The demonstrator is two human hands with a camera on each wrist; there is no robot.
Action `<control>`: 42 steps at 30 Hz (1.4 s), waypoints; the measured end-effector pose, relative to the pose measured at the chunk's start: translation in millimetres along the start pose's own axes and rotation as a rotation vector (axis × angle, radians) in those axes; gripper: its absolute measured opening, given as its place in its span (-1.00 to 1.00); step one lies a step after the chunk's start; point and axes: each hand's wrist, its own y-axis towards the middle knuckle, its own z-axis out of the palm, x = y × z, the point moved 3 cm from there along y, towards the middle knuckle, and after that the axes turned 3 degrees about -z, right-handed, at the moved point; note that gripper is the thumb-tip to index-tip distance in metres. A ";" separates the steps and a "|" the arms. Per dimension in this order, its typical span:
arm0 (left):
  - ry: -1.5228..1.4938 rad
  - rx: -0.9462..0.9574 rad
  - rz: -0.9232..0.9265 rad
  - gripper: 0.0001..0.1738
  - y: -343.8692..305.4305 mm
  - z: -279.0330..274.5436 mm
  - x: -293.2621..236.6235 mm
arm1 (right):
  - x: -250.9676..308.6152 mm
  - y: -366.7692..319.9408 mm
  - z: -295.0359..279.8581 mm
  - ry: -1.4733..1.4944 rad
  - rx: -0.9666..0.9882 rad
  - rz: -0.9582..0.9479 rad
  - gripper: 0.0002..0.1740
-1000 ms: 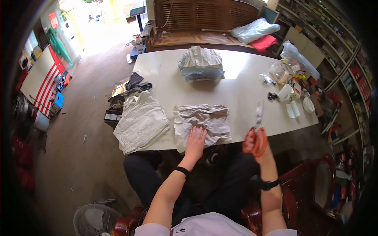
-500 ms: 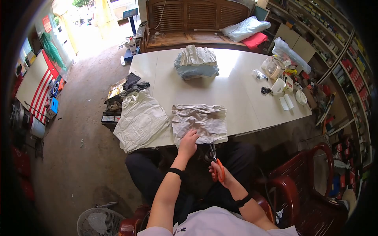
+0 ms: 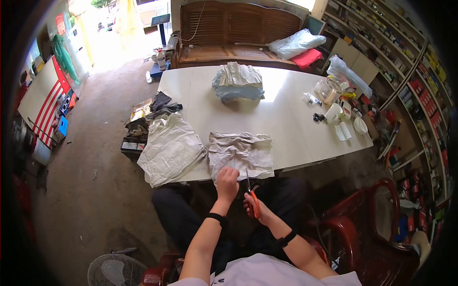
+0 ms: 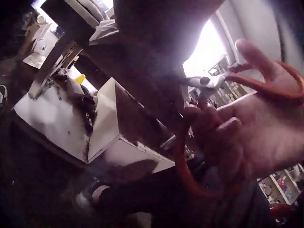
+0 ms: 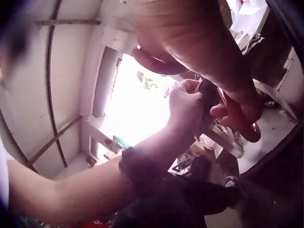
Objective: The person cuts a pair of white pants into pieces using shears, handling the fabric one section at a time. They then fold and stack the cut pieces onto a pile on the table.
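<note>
A wrinkled off-white cloth (image 3: 243,151) lies at the table's near edge in the head view. My left hand (image 3: 227,184) has curled fingers and pinches the near edge of this cloth. Close beside it, my right hand (image 3: 256,209) grips orange-handled scissors (image 3: 256,205), fingers through the loops and blades pointing away from me at the cloth's near edge. The left wrist view shows the orange loops (image 4: 182,164) around the right hand's fingers. In the right wrist view the left hand (image 5: 186,104) appears with thumb and fingertips together, just beyond the scissors.
Another off-white cloth (image 3: 171,148) lies to the left, beside dark rags (image 3: 162,106). A bundle of folded cloths (image 3: 238,86) stands at the back of the table (image 3: 291,124). A white cup (image 3: 334,112) and small items sit at the right. Below left is a fan (image 3: 114,269).
The right hand has brought the scissors from the right, in to the cloth's near edge. The left hand has slid from lying flat on the cloth to pinching its near edge.
</note>
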 end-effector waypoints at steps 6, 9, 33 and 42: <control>0.108 -0.035 0.075 -0.79 -5.6 -6.4 -5.5 | 12.5 15.2 6.1 -0.004 0.044 0.046 -0.47; 0.114 -0.042 0.087 -0.82 -4.5 -6.1 -6.4 | 6.7 18.8 6.8 -0.055 0.056 0.062 -0.45; 0.113 0.036 0.175 -0.89 -9.7 -10.7 -13.2 | -0.7 27.6 -1.8 -0.210 -0.038 0.040 -0.43; 0.032 0.045 0.264 -0.86 -7.3 -11.8 -18.1 | 16.2 38.9 -5.9 -0.211 0.090 0.055 -0.35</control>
